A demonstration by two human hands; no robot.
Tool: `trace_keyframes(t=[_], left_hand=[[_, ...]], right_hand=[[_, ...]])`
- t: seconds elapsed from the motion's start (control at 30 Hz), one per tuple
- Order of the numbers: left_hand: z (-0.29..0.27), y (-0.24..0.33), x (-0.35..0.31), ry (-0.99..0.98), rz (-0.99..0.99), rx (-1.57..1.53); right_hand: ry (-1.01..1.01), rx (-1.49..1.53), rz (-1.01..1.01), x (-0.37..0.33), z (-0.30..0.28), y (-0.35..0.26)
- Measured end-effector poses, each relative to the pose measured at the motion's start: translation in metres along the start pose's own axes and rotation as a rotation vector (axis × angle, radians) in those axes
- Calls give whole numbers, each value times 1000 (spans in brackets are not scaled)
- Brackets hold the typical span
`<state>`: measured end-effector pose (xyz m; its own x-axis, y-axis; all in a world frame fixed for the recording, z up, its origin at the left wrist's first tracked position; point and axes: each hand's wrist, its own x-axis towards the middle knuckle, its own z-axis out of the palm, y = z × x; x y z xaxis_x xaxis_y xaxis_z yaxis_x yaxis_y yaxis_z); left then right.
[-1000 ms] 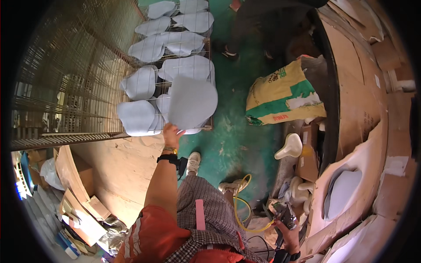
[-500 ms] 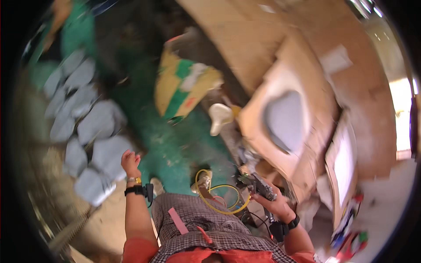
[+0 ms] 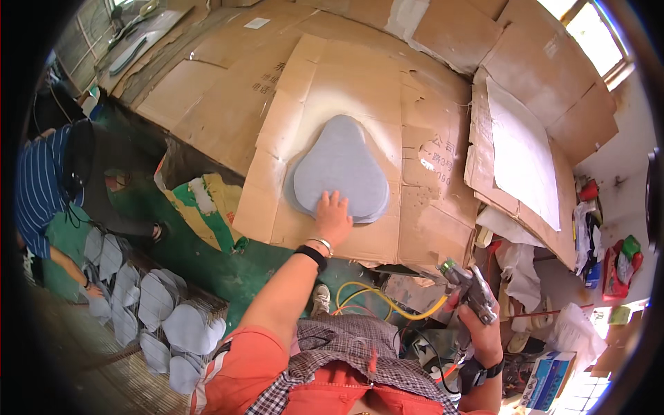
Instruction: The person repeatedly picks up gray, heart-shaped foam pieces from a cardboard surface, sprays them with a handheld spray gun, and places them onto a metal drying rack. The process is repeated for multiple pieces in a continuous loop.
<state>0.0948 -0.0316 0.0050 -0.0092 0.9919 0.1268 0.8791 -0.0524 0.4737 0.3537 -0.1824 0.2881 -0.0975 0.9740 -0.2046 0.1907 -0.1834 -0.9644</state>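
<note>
A grey pad (image 3: 339,162), shaped like a rounded triangle, lies on a cardboard sheet (image 3: 277,207); the offset edge at its left suggests another layer beneath. My left hand (image 3: 333,223) rests on the pad's near edge, fingers spread and pointing away from me. Lower right, my right hand (image 3: 481,325) grips a metal spray gun (image 3: 473,290), held apart from the pad. From the gun a yellow hose (image 3: 415,316) loops down toward my legs. Pale overspray surrounds the pad on the cardboard.
Several grey pads (image 3: 158,302) lie on a rack at lower left, where another person (image 3: 45,183) reaches with one hand. A cardboard panel with a white sheet (image 3: 523,152) leans at the right. Below the table's left edge is a yellow-green sack (image 3: 207,204).
The view has turned toward the cardboard-covered table. My left hand has gone from beside the pile of pads onto the pad on the cardboard. The spray gun stays in my right hand.
</note>
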Motion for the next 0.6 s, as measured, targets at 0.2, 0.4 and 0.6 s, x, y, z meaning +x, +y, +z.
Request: trace_keyframes(t=[0.2, 0.4, 0.6], left_hand=[[22, -17, -3, 242, -86, -359], [-102, -109, -53, 490, -461, -275], [-147, -183, -132, 586, -706, -557]], right_hand=[[-35, 55, 24, 10, -30, -10], [-82, 168, 27, 6, -22, -13], [92, 58, 41, -21, -37, -23]])
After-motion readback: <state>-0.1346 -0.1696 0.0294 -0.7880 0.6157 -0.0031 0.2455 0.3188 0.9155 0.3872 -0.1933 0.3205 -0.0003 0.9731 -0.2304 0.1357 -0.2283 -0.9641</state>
